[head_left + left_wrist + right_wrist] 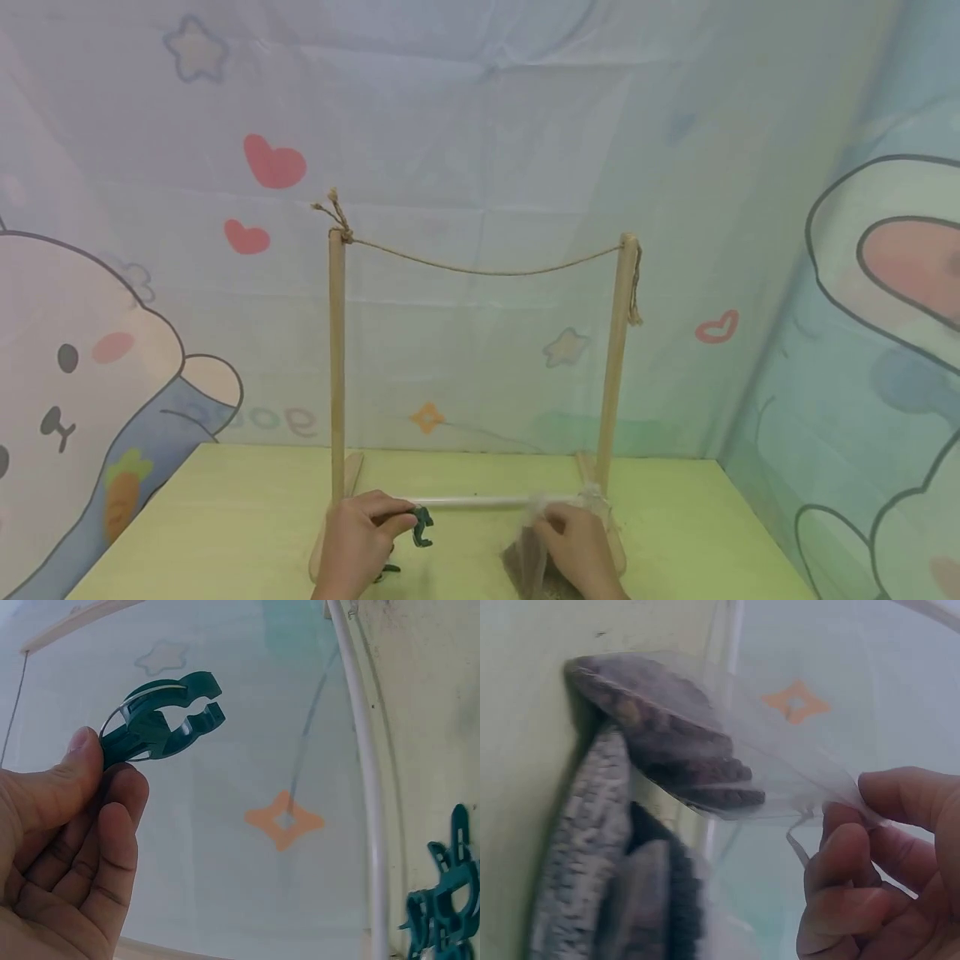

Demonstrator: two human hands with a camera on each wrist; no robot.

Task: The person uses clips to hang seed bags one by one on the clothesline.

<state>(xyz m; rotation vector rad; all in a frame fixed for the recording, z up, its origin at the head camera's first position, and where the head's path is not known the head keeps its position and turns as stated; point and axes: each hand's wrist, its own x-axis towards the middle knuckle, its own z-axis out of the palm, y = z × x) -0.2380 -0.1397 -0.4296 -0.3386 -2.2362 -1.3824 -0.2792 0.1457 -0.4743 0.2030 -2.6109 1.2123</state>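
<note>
My left hand (354,542) pinches the handle end of a dark green clothespin (422,528) between thumb and fingers. In the left wrist view the clothespin (161,720) points up and right, its tips apart with nothing between them. With thumb and fingertips my right hand (577,546) grips the gathered top of a see-through pouch (531,554). Dark brown, ridged pieces show through the pouch (667,735) in the right wrist view; their kind is unclear. A thin ribbon hangs from its neck. Its bottom end is near or on the table.
A rack with two wooden posts (337,358) carries a sagging twine line (487,272) and a low white rod (480,502). More green clothespins (450,900) lie on the yellow-green table (225,517). Beside the pouch are grey-white patterned items (585,855), blurred. A printed cloth hangs behind.
</note>
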